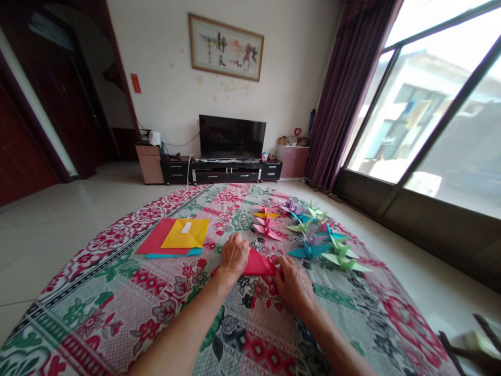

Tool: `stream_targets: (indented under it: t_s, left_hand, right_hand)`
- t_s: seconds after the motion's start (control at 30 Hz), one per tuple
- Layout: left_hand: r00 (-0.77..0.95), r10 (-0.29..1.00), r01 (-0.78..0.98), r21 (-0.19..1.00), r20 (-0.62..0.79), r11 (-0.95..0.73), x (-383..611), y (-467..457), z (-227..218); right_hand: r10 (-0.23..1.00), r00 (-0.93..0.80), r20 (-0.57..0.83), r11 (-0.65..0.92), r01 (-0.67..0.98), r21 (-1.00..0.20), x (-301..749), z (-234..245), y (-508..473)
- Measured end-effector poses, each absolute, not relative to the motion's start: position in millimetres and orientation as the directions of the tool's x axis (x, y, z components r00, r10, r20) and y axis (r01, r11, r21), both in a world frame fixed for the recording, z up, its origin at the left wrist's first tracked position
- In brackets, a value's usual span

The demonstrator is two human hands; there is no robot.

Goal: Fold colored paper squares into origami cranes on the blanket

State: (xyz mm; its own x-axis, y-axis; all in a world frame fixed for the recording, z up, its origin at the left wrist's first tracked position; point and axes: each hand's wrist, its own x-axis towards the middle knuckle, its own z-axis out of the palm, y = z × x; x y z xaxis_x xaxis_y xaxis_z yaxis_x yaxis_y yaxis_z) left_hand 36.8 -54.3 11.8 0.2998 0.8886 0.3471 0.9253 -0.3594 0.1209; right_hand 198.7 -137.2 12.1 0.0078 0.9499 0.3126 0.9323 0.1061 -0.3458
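A folded red paper triangle [259, 263] lies on a round table covered by a floral cloth [117, 308]. My left hand [234, 256] rests on its left part with the fingers curled down and pressing the paper. My right hand [293, 284] touches its right corner, fingertips pinched at the edge. Just beyond lie several folded paper cranes [309, 237] in pink, yellow, purple, green and teal. To the left sits a stack of flat coloured sheets [176, 236], yellow on top of red and teal.
Beyond the table are a tiled floor, a black TV [231, 137] on a low cabinet [223, 170], a framed picture on the wall, dark curtains and a large window on the right. A dark doorway stands at the left.
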Motion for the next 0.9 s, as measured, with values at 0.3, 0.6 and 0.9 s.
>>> stream_targets:
  t_s: [0.3, 0.6, 0.9]
  left_hand:
    - [0.315, 0.919, 0.924, 0.143, 0.237, -0.354, 40.1, -54.7, 10.2]
    - [0.332, 0.904, 0.915, 0.144, 0.268, -0.378, 38.2, -63.7, 14.7]
    - [0.325, 0.911, 0.916, 0.154, 0.255, -0.37, 37.8, -65.6, 14.0]
  right_hand:
    - [0.95, 0.018, 0.313, 0.124, 0.894, -0.43, 209.7, 7.6, -128.0]
    - [0.947, -0.044, 0.319, 0.193, 0.87, -0.454, 215.7, 10.0, -127.7]
    - [0.953, -0.011, 0.303, 0.162, 0.863, -0.478, 216.8, 9.0, -127.5]
